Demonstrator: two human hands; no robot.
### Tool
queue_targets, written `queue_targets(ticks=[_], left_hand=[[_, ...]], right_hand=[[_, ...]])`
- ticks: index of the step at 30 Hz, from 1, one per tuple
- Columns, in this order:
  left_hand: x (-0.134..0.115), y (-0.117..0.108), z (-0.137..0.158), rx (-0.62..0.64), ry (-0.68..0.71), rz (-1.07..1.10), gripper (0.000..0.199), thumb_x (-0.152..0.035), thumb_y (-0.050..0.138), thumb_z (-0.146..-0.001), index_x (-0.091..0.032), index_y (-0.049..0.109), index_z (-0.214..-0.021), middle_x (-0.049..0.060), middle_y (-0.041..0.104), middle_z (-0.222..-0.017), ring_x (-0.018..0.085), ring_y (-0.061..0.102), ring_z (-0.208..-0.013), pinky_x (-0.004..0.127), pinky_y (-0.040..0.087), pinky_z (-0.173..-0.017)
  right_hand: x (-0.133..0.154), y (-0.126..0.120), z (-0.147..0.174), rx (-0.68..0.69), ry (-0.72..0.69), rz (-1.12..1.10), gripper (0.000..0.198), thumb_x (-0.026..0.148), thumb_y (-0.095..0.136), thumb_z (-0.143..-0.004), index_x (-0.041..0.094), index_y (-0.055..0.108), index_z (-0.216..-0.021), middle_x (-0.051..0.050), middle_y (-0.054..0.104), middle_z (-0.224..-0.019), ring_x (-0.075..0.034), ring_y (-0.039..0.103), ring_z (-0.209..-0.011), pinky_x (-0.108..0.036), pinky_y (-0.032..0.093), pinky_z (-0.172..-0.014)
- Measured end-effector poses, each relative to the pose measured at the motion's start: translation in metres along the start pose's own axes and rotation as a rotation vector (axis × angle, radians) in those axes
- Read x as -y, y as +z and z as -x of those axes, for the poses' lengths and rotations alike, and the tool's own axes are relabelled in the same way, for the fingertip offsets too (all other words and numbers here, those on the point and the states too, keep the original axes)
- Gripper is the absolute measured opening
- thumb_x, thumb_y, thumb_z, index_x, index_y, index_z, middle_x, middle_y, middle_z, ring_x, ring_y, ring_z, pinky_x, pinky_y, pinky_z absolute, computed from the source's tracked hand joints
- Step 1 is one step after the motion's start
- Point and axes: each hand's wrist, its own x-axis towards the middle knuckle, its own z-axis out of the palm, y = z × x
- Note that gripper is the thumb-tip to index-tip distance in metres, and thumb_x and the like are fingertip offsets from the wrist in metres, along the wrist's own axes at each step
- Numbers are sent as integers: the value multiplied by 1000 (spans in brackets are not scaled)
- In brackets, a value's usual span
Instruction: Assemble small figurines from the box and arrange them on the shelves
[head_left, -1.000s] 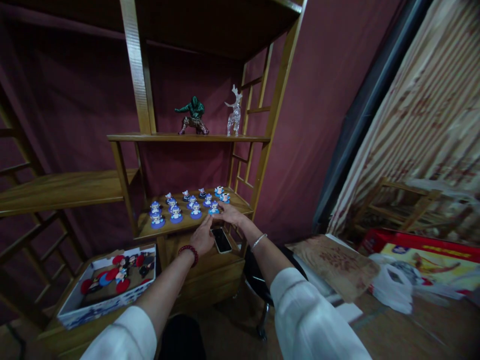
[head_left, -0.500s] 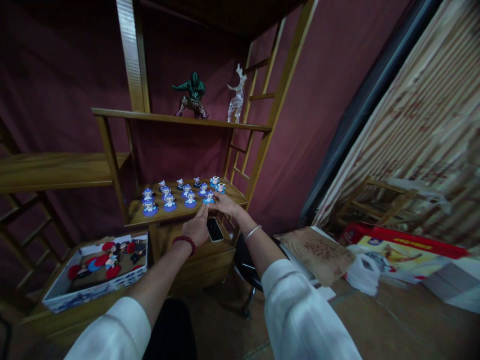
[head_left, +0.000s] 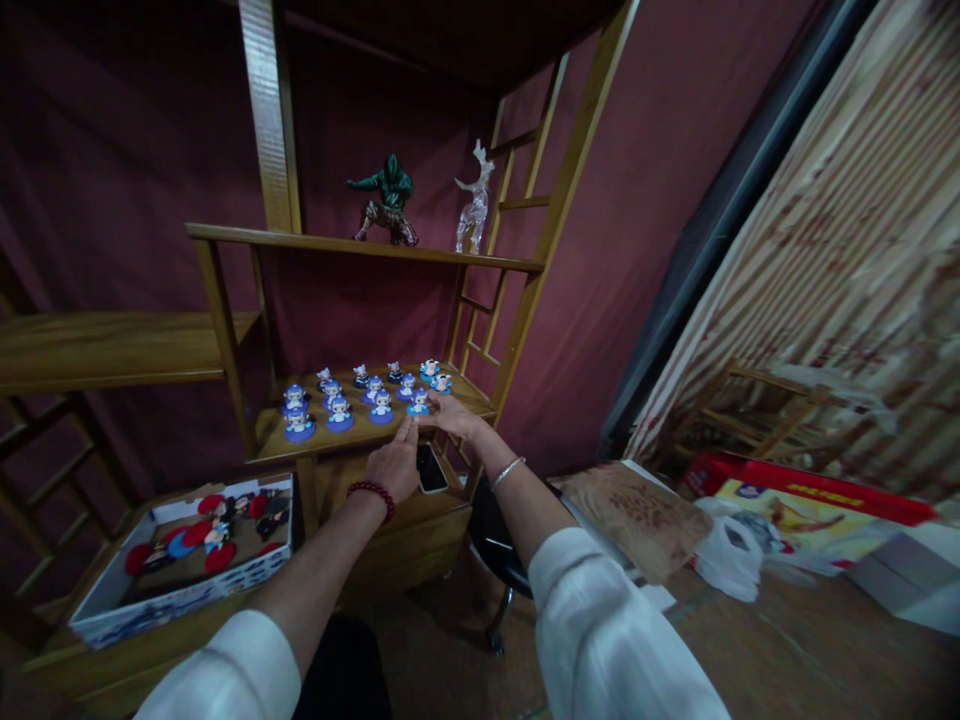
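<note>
Small figurines on round bases stand in rows on a wooden shelf (head_left: pixel 352 440). At the front right is a white and blue figurine (head_left: pixel 418 403). My right hand (head_left: pixel 453 414) reaches it from the right, with fingers closed at its side and base. Just below it, my left hand (head_left: pixel 393 468) stretches its fingers to the shelf's front edge, close to the base; nothing shows in that hand. Left of the front figurine is a purple-based figurine (head_left: pixel 381 407), apart from both hands. A dark-screened phone (head_left: pixel 430 469) lies on the lower surface, under my hands.
A patterned box (head_left: pixel 180 590) at lower left holds several red, blue and black figurines. On the upper shelf (head_left: pixel 322 243) stand a green crouching statue (head_left: pixel 388 200) and a clear deer figure (head_left: pixel 474 205). A black stool (head_left: pixel 499 550) and a plastic bag (head_left: pixel 731 555) are to the right.
The whole view has shifted slightly, so shelf and figurines appear a little lower. Both hands stay at the front-right figurine with little change in pose.
</note>
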Motion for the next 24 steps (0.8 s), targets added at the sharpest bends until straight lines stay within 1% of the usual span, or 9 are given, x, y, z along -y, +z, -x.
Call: queue_targets(ticks=[6, 9, 15, 19, 24], left_hand=[[-1, -1, 0, 19, 22, -17, 74, -4, 36, -65, -14, 19, -137, 7, 12, -145, 25, 51, -108, 37, 44, -83], [-1, 0, -1, 22, 19, -38, 74, -5, 36, -66, -12, 19, -137, 8, 10, -145, 26, 52, -105, 38, 45, -82], [-3, 1, -2, 11, 10, -59, 72, -6, 35, -66, -11, 22, -136, 10, 12, -144, 28, 53, -103, 42, 45, -79], [-3, 1, -1, -12, 12, -62, 69, -7, 35, -67, -11, 24, -136, 12, 15, -144, 28, 54, -101, 43, 45, -80], [-3, 3, -2, -9, 3, -58, 69, -7, 36, -67, -11, 25, -135, 12, 16, -143, 27, 52, -105, 40, 44, -82]], right_hand=[[-3, 1, -2, -15, 12, 54, 30, 35, 66, -60, 16, 53, -79, 2, 55, -78, -13, 50, -77, -28, 40, -76], [-3, 0, -3, -5, 14, 52, 30, 32, 67, -60, 16, 54, -81, 1, 56, -80, -13, 51, -78, -28, 41, -76], [1, 1, 2, 7, 14, -16, 31, 27, 68, -60, 17, 54, -86, 0, 58, -84, -13, 53, -80, -28, 43, -77], [4, 1, 5, 23, 46, -142, 36, 22, 68, -59, 17, 53, -92, 0, 58, -85, -12, 55, -80, -27, 44, -79], [6, 3, 6, -64, 66, -194, 38, 14, 71, -53, 17, 56, -88, 0, 59, -84, -13, 55, -84, -29, 43, -85]])
